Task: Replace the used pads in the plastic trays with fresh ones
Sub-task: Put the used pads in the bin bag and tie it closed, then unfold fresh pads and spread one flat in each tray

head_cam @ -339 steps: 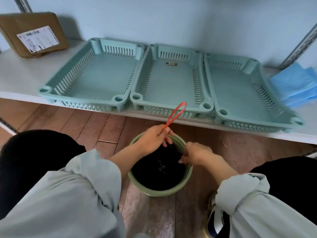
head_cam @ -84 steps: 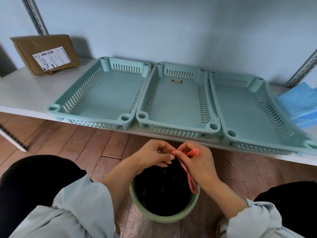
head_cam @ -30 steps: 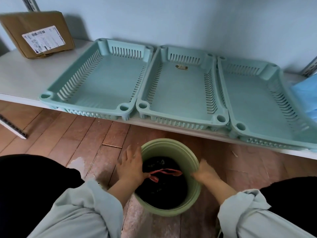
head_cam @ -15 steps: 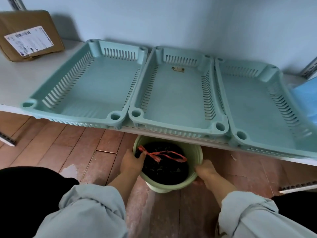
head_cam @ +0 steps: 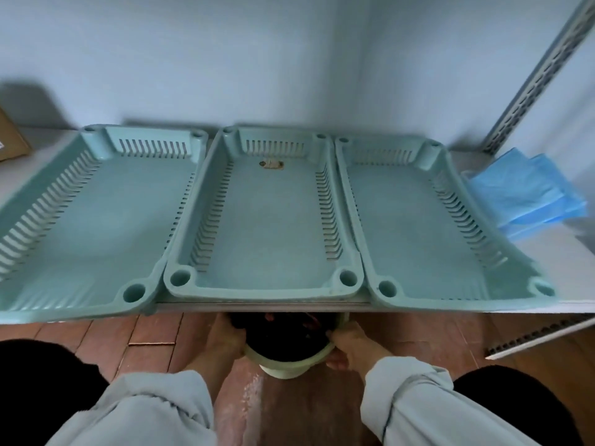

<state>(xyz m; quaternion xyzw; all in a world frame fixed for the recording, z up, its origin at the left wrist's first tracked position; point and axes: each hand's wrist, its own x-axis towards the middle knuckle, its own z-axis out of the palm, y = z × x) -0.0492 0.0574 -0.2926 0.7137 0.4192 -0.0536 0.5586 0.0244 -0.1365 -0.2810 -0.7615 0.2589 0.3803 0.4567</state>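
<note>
Three teal plastic trays stand side by side on the white shelf: left tray (head_cam: 80, 220), middle tray (head_cam: 267, 226), right tray (head_cam: 418, 226). No pad lies in any of them. A stack of blue pads (head_cam: 521, 191) lies on the shelf to the right of them. Below the shelf's front edge, a green bin (head_cam: 289, 365) with a black liner tied by a red string sits on the floor, half hidden under the shelf. My left hand (head_cam: 225, 339) grips its left rim, and my right hand (head_cam: 346, 344) grips its right rim.
A cardboard box (head_cam: 9, 140) shows at the far left edge of the shelf (head_cam: 563, 262). A slotted metal upright (head_cam: 541, 69) rises at the right, and a loose slotted rail (head_cam: 541, 336) lies on the reddish wooden floor. My dark-clad knees flank the bin.
Both hands have pushed the bin forward, so it now sits partly under the shelf. The view has shifted closer to the trays, which fill more of the frame.
</note>
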